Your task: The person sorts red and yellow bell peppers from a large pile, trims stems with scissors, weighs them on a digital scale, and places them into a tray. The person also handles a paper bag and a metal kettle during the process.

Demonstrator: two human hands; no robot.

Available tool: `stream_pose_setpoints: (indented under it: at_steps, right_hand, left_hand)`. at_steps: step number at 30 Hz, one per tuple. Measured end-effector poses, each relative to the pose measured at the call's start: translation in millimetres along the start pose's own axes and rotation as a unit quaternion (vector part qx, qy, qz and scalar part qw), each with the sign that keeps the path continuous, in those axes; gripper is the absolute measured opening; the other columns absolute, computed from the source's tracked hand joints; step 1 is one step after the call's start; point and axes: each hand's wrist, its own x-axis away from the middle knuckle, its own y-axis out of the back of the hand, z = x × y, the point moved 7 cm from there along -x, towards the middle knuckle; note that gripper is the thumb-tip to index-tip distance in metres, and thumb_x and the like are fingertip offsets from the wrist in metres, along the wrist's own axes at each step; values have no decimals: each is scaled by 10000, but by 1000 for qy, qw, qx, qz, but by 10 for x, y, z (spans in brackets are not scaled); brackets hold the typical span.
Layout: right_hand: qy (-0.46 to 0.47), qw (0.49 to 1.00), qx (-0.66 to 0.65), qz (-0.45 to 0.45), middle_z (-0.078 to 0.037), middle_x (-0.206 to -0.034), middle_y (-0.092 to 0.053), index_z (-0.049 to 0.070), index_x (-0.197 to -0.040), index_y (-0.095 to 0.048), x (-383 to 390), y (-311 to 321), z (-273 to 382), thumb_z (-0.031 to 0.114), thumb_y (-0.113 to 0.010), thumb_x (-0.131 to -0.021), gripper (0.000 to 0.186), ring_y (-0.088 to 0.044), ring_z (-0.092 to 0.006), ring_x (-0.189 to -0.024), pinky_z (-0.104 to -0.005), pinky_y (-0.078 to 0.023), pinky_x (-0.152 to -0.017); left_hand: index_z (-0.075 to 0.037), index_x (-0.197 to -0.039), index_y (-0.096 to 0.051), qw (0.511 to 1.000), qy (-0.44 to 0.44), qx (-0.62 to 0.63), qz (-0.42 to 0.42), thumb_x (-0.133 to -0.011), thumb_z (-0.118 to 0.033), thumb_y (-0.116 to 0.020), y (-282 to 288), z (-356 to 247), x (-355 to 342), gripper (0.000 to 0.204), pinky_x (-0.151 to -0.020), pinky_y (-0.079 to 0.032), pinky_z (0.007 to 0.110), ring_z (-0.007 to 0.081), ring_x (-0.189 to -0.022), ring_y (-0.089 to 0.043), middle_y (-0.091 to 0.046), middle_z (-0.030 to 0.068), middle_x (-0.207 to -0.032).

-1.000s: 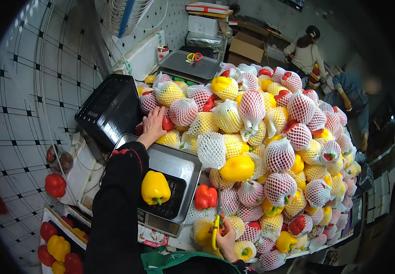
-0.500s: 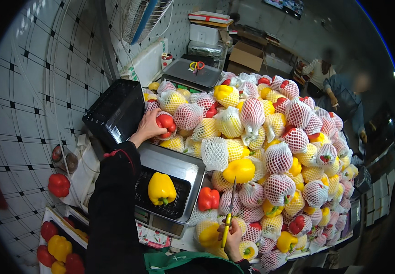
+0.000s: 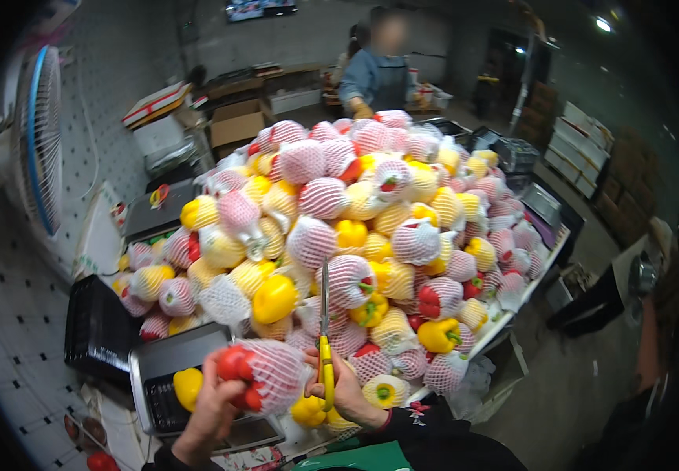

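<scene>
In front of me, my left hand grips a red bell pepper partly covered by a white foam net sleeve. My right hand is closed round yellow-handled scissors, their blades pointing away from me. Its fingers are close by the sleeve's right end; whether they pinch it I cannot tell. Behind my left hand, a bare yellow bell pepper rests on the black tray of a metal scale, partly hidden by that hand.
A large heap of net-wrapped red and yellow peppers fills the table. At left are a black crate and a fan. Another pair of scissors lies on a dark scale. Beyond the heap stands a person; stacked boxes are at right.
My left hand has brought the netted red pepper from beside the black crate to in front of me. My right hand, still with the scissors, is now beside it. The view has swung right.
</scene>
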Motion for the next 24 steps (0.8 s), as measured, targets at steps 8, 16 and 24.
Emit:
stream_pose_setpoints:
  at_steps: [8, 16, 24]
  right_hand:
    - [215, 950, 98, -205, -36, -1048, -543, 39, -1147, -477, 190, 753, 618, 190, -604, -897, 318, -532, -104, -939, -254, -443, -809]
    - [198, 966, 46, -162, -57, -1029, -591, 20, -1125, -521, 164, 675, 493, 165, -533, -936, 239, -598, -137, -911, -275, -494, -810]
    - [128, 985, 33, -106, -68, -1065, -551, 12, -1129, -490, 63, 599, 253, 114, -534, -894, 259, -537, -144, -980, -290, -440, -867]
  left_hand:
    - [-68, -1409, -218, 966, -153, -186, 96, -751, -100, -757, -1172, 186, -125, 851, -924, -460, 351, 220, -1178, -485, -396, 153, -1334]
    - [-48, -1381, -238, 891, -265, -367, -32, -671, -148, -820, -1115, 412, 2, 923, -988, -413, 373, 251, -1239, -426, -360, 155, -1334]
    - [-74, -1382, -145, 964, -224, -141, -29, -639, -156, -842, -849, 565, 44, 1022, -1021, -376, 386, 274, -1242, -413, -335, 173, -1338]
